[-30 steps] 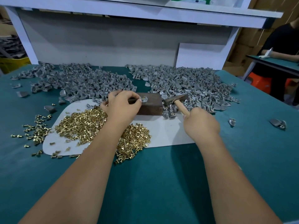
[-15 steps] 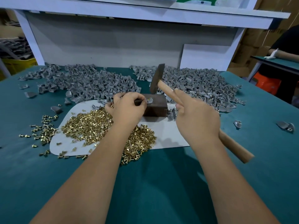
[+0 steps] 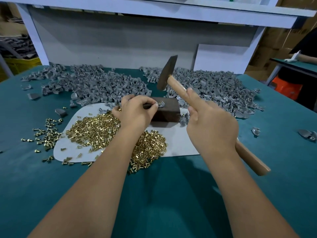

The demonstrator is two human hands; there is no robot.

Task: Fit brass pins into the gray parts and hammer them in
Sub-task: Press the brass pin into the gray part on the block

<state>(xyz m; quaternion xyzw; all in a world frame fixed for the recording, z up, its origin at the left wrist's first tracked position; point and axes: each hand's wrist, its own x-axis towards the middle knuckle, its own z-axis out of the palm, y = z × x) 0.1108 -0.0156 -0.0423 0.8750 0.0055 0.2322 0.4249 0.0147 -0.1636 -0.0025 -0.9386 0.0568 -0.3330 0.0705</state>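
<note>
A dark metal block (image 3: 165, 111) stands on a white mat (image 3: 173, 143). On its top lies a gray part (image 3: 161, 104) with a brass pin in it, pinched by my left hand (image 3: 135, 111). My right hand (image 3: 211, 127) grips the wooden handle of a hammer (image 3: 167, 73), index finger stretched along the handle. The hammer head hangs raised above and behind the block. A heap of brass pins (image 3: 96, 128) covers the mat to the left and under my left forearm.
Two big heaps of gray parts (image 3: 96, 85) (image 3: 221, 90) lie at the back of the teal table. Loose pins (image 3: 48, 134) are scattered left of the mat. Single gray parts (image 3: 307, 134) lie at the right. A person sits at another table at the far right.
My right hand picked the hammer up from beside the block and raised it above the block. My left hand stayed on the gray part on the block.
</note>
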